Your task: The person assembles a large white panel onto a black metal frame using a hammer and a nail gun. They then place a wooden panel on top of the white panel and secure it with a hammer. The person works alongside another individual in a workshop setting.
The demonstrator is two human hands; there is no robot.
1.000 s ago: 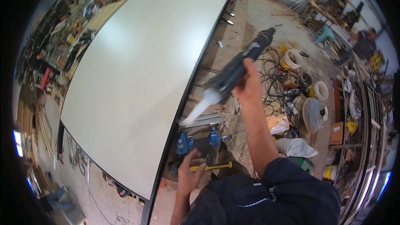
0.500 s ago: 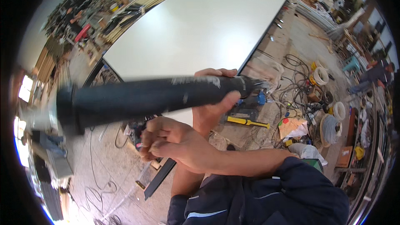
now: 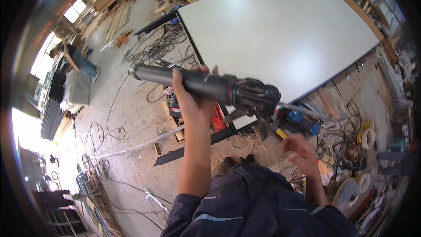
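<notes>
Caulking gun (image 3: 221, 89): sat in the left hand (image 3: 195, 105), which wrapped its barrel (image 3: 153, 74).
Right hand (image 3: 301, 154): hung half-curled — empty.
Barrel marking (image 3: 207, 78): was unreadably small.
White panel (image 3: 280, 39): spread beyond the grip.
Concrete floor (image 3: 136, 167): lay left — cable-strewn.

The left hand (image 3: 198, 107) grips firmly, its forearm (image 3: 196, 158) pointing toward 12 o'clock. The right hand (image 3: 303, 153), half-curled, hangs at 4 o'clock.

Room above panel (image 3: 280, 35) (caulking gun (image 3: 215, 87) in front).
</notes>
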